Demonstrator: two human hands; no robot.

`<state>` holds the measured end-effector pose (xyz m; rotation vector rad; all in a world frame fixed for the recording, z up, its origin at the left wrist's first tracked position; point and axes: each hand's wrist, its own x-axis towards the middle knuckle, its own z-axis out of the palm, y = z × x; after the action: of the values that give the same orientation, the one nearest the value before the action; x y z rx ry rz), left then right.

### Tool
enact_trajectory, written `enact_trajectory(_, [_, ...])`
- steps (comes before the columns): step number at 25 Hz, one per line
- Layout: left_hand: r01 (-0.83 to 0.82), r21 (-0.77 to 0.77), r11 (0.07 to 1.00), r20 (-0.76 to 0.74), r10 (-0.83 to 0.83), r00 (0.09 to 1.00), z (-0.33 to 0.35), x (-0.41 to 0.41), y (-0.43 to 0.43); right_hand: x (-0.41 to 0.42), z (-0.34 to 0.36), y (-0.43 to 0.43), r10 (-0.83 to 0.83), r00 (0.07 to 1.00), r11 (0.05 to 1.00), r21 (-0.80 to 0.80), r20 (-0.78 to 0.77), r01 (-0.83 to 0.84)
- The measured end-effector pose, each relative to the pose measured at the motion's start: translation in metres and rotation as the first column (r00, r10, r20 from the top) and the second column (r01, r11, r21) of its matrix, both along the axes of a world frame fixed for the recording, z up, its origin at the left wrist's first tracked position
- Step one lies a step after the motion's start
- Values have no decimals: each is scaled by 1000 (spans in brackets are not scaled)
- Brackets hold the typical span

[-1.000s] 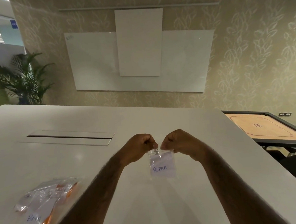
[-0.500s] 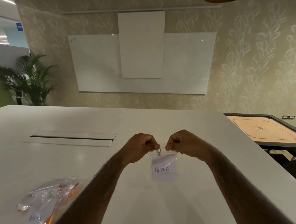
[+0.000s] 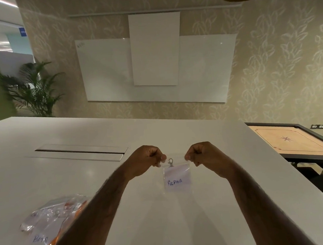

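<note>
While both grips are up off the white tabletop [image 3: 163, 222], the small clear plastic zip bag [image 3: 177, 180] with its white label reading ALPHA hangs between them, in the air, straight in front of me. My left grip [image 3: 146, 158] is curled, thumb and forefinger pinching the bag's top left corner. My right grip [image 3: 204, 153] is curled the same way, pinching the top right corner. A small silver metal clasp [image 3: 170, 162] sits right at the mouth line, between the two pinches. Cannot tell whether it is fully inside the film or poking out, nor whether the zip is closed.

Risks, my judgement:

- **Clasp at the seal.** The clasp sits high. If I press the zip shut it may catch on the metal and leave a gap. If I pull the mouth apart, the clasp may tip out.
- **Corner slip.** Only the corners are pinched, on thin slick film. A sideways tug could slip a corner free. The bag would then swing from one grip, and the clasp could drop to the tabletop and skid away.
- **Tearing.** Pulling too hard outward could stretch or tear the film at the corners.
- **Mix-up.** A heap of clear plastic bags with orange pieces [image 3: 49, 222] lies on the tabletop near my left forearm, one labelled something like BETA. A clasp or bag landing there could get mixed up with the wrong label. My forearm could also brush that heap toward the near edge.
</note>
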<state>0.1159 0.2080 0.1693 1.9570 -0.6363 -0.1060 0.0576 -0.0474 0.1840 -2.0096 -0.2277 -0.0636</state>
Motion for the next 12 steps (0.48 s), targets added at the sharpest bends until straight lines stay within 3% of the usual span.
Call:
enact_trajectory(7, [-100, -278, 955, -130, 66, 989, -6, 0, 13, 10, -6, 16, 25, 998, 953, 304, -58, -7])
enact_trajectory(12, [-166, -220, 961, -110, 145, 983, -8, -5, 12, 10, -7, 23, 34, 997, 949, 316, -73, -9])
